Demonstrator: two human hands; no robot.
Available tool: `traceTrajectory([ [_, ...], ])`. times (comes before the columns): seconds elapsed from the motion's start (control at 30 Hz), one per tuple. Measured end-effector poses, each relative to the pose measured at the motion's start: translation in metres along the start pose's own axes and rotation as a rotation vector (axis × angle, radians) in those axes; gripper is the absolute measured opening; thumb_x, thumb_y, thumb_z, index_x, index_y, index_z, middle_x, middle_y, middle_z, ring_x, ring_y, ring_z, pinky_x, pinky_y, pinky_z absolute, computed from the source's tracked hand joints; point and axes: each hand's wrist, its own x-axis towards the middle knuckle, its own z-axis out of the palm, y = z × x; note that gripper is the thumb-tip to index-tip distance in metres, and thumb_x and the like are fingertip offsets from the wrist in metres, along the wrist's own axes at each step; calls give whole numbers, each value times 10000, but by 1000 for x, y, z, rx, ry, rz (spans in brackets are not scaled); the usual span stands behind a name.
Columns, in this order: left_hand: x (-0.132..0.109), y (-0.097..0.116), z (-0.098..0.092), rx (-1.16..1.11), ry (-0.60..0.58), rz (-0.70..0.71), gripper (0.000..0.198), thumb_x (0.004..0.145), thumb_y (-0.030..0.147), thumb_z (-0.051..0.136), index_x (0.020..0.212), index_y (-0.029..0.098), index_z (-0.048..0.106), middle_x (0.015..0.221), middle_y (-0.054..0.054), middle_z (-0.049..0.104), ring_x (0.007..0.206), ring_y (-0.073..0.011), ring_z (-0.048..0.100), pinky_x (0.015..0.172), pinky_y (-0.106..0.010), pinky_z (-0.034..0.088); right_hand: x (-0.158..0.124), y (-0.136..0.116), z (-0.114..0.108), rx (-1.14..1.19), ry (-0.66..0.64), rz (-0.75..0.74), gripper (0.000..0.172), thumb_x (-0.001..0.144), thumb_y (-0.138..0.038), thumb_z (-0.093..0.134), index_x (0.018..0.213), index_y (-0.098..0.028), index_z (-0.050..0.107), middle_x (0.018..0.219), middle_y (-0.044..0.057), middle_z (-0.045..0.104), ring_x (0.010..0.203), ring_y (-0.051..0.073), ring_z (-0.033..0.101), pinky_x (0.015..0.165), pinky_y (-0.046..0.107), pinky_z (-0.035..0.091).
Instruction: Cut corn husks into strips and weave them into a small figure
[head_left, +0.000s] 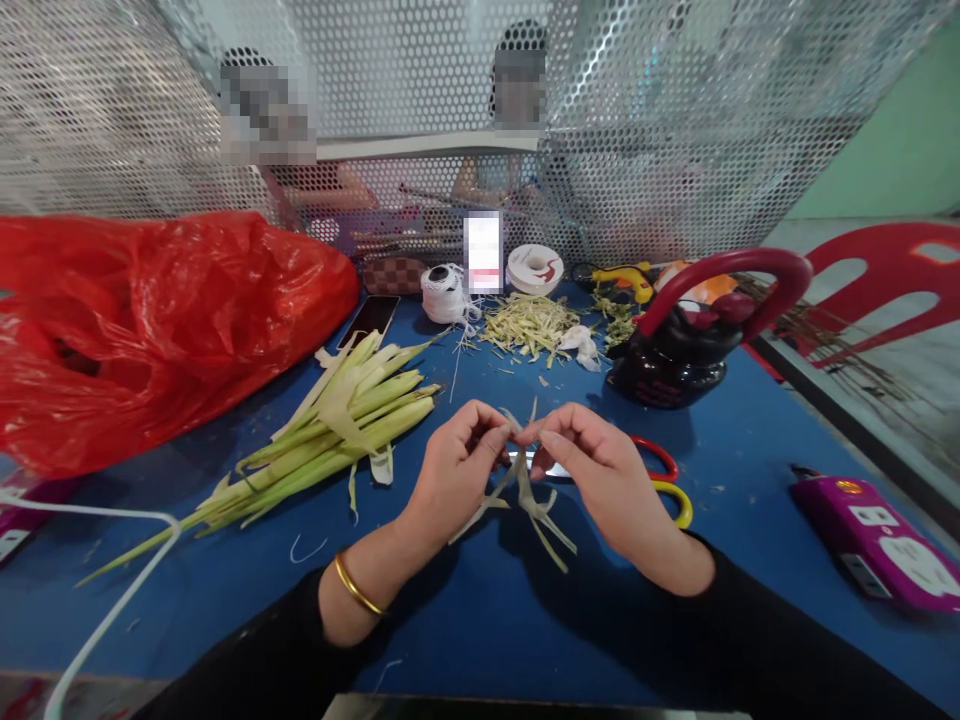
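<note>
Over the middle of the blue table (pixel 450 620), my left hand (pixel 459 468) and my right hand (pixel 600 480) pinch a small bunch of pale husk strips (pixel 529 490) between thumbs and fingers. The strips' loose ends fan out above and below the fingertips, which nearly meet. Scissors (pixel 679 495) with one red and one yellow handle lie under my right hand, their blades partly hidden by it. To the left of my hands rests a pile of green corn husks (pixel 337 430).
A red plastic bag (pixel 165 320) fills the left. Along the back stand a ball of white string (pixel 444 295), a white ribbon spool (pixel 534 268), husk scraps (pixel 529 325) and a yellow glue gun (pixel 626 280). At right are a black jug (pixel 675 360) and a purple box (pixel 877 540).
</note>
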Motion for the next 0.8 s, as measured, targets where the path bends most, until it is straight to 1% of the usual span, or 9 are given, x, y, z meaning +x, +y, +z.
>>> traceTrajectory([
  [0.07, -1, 0, 0, -25, 24, 41, 123, 897, 223, 537, 789, 175, 568, 896, -24, 633, 662, -104, 535, 617, -243, 434, -1, 0, -1, -112, -28, -36, 114, 908, -252, 555, 826, -200, 614, 790, 8, 653, 644, 133, 603, 636, 283, 481],
  [0.13, -2, 1, 0, -3, 51, 122, 125, 888, 193, 543, 770, 173, 577, 984, -44, 625, 764, -119, 568, 674, -249, 448, -2, 1, 0, -207, -55, -96, 136, 910, -222, 540, 783, -204, 582, 817, 17, 641, 697, 143, 598, 660, 289, 473],
  [0.2, -4, 2, 1, 16, 62, 186, 116, 882, 173, 552, 772, 174, 591, 988, -49, 615, 856, -138, 586, 726, -255, 456, -2, 3, 0, -268, -72, -181, 170, 896, -180, 551, 728, -204, 543, 895, 35, 632, 811, 159, 598, 727, 298, 466],
  [0.27, -5, 2, 1, 24, 70, 227, 102, 876, 163, 566, 780, 176, 600, 983, -51, 614, 890, -147, 592, 755, -264, 459, -2, 5, 1, -298, -101, -260, 182, 886, -144, 561, 718, -204, 527, 942, 42, 616, 925, 173, 585, 791, 303, 452],
  [0.37, -6, 3, 1, 32, 85, 262, 103, 871, 159, 576, 775, 178, 608, 960, -54, 620, 882, -156, 596, 747, -275, 455, -2, 5, 0, -309, -172, -309, 168, 892, -112, 555, 755, -205, 525, 947, 32, 604, 910, 161, 569, 780, 291, 443],
  [0.53, -7, 6, 0, 26, 116, 279, 114, 868, 162, 578, 763, 180, 619, 949, -61, 628, 871, -165, 593, 735, -289, 447, -5, 4, 0, -338, -238, -305, 157, 901, -96, 537, 796, -210, 511, 817, -13, 557, 730, 126, 506, 673, 259, 420],
  [0.67, -9, 8, 1, -25, 108, 296, 108, 863, 159, 583, 767, 180, 628, 939, -57, 630, 847, -155, 588, 732, -278, 450, -7, 5, 2, -336, -281, -240, 139, 918, -133, 533, 802, -209, 524, 748, -25, 550, 673, 125, 502, 637, 262, 416],
  [0.73, -9, 7, 1, -72, 123, 267, 106, 864, 168, 592, 767, 180, 632, 947, -53, 631, 845, -148, 588, 737, -267, 457, -7, 5, 2, -283, -268, -199, 135, 920, -155, 538, 796, -209, 536, 737, -25, 560, 659, 125, 518, 632, 265, 426],
  [0.8, -7, 4, 0, -122, 198, 220, 82, 864, 196, 610, 790, 184, 644, 911, -38, 637, 809, -136, 583, 724, -252, 462, -6, 4, 2, -164, -224, -151, 141, 919, -174, 543, 782, -210, 543, 752, -20, 576, 660, 124, 545, 640, 266, 447],
])
